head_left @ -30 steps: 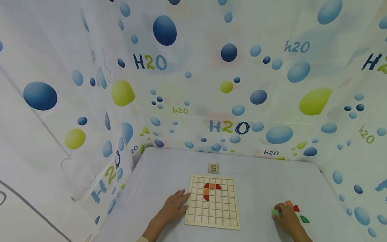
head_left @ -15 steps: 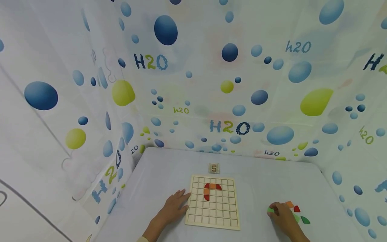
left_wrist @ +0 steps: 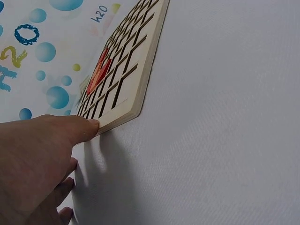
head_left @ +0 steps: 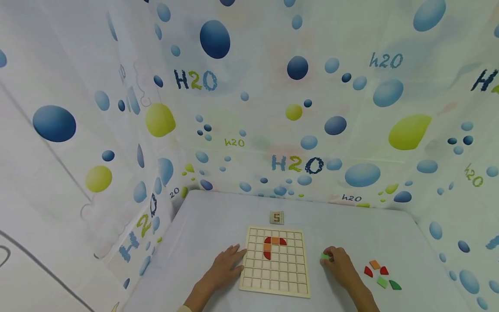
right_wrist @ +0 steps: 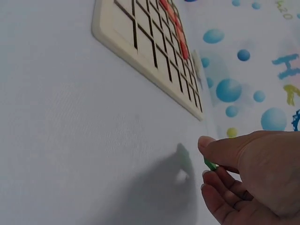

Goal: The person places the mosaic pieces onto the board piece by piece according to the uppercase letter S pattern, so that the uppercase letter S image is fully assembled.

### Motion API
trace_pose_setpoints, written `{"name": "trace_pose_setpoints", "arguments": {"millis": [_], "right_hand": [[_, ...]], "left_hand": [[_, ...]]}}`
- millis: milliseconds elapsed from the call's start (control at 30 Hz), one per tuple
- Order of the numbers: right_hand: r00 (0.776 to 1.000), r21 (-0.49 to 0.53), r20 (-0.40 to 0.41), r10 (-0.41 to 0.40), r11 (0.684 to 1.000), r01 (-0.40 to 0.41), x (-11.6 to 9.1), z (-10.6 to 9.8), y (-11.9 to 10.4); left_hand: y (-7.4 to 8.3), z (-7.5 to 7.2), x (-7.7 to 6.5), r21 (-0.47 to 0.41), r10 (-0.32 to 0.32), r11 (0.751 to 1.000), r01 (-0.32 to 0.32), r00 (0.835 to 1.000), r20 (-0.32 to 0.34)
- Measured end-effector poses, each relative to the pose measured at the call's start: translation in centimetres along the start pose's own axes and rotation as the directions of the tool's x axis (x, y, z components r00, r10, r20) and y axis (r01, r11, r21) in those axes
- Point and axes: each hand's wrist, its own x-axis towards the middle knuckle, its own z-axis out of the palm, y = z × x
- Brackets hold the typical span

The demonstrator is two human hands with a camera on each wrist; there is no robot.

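Note:
A pale wooden grid board [head_left: 274, 277] lies on the white table, with red and orange tiles [head_left: 267, 247] set in its upper cells as a bent line. My left hand [head_left: 223, 269] touches the board's left edge with fingers spread; in the left wrist view its thumb [left_wrist: 86, 130] rests against the rim. To the right of the board, my right hand [head_left: 343, 266] pinches a small green tile [head_left: 325, 256] between thumb and fingers, held above the table. Most of that tile is hidden by the fingers in the right wrist view, where a green sliver [right_wrist: 210, 164] shows.
Loose tiles lie at the right: an orange one [head_left: 374, 264], two red ones [head_left: 368, 271], a light green square [head_left: 382, 282] and a dark green piece [head_left: 395, 285]. Behind the board sits a small patterned card [head_left: 277, 217]. A printed curtain [head_left: 249, 117] surrounds the table.
My right hand has picked up the green tile and carried it left from the loose tiles towards the board, uncovering the pieces beneath. The left hand stays at the board's edge.

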Motion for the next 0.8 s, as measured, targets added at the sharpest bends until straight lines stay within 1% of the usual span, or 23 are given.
{"name": "trace_pose_setpoints", "arguments": {"millis": [167, 267, 367, 433, 567, 667, 800], "right_hand": [[0.998, 0.035, -0.017, -0.054, 0.998, 0.055, 0.6, 1.4, -2.3], [0.997, 0.053, -0.020, -0.079, 0.995, 0.080, 0.9, 2.7, -3.5], [0.992, 0.085, -0.007, -0.122, 0.989, 0.122, 1.1, 4.1, -4.8], [0.987, 0.117, 0.014, -0.163, 0.980, 0.160, 1.2, 4.9, -5.7], [0.968, 0.185, 0.084, -0.237, 0.958, 0.219, 1.3, 6.4, -7.2], [0.954, 0.188, 0.115, -0.277, 0.949, 0.253, 1.4, 7.1, -8.0], [0.938, 0.149, 0.128, -0.324, 0.941, 0.304, 1.3, 7.6, -8.6]], "left_hand": [[-0.1, 0.0, 0.0, 0.000, -0.007, 1.000, 0.007, 1.000, 0.007], [-0.1, 0.0, -0.1, 0.001, -0.009, 1.000, 0.009, 1.000, 0.008], [-0.1, 0.0, -0.1, 0.004, -0.006, 1.000, 0.006, 1.000, 0.004], [-0.1, 0.0, -0.1, 0.002, -0.006, 1.000, 0.006, 1.000, 0.003], [-0.1, 0.0, -0.2, -0.004, -0.010, 1.000, 0.010, 1.000, 0.005], [0.0, 0.0, -0.2, -0.007, -0.014, 1.000, 0.014, 1.000, 0.006], [0.1, -0.2, -0.3, -0.007, -0.005, 1.000, 0.005, 1.000, 0.008]]}}
